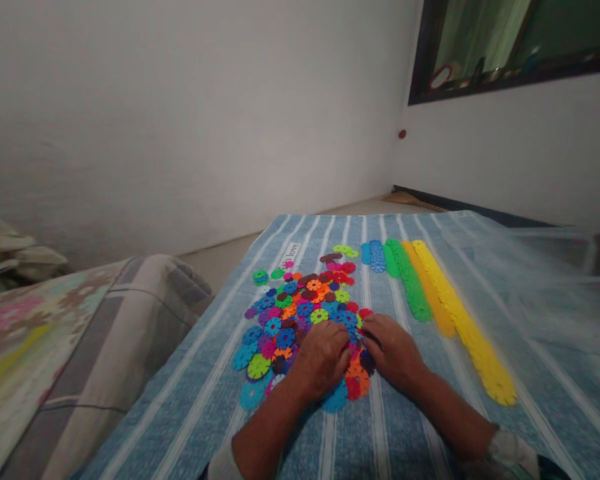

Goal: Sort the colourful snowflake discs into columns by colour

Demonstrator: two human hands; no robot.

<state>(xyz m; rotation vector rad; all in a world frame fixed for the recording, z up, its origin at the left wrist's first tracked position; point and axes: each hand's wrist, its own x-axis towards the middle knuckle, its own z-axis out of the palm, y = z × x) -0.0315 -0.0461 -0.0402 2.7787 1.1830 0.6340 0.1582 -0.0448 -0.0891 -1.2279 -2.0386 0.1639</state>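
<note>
A spread pile of colourful notched plastic discs (285, 337) lies on a striped blue cloth (195, 400). My left hand (324, 353) rests over the pile's near right part, fingers curled down among the discs. Whatever is under those fingers is hidden. At the pile's right edge, my right hand (393, 347) faces the left one, its fingers bent inward and touching the discs; its grip is too small to make out. Right of the hands, discs of one colour overlap in rows: a blue row (377, 257), a green row (407, 280), an orange-yellow row (433, 300) and a longer yellow row (463, 320).
A clear plastic container or sheet (545, 287), blurred, is on the right. To the left stands a surface draped in grey checked cloth (130, 320). Behind are a white wall (205, 120) and a dark-framed window (425, 60).
</note>
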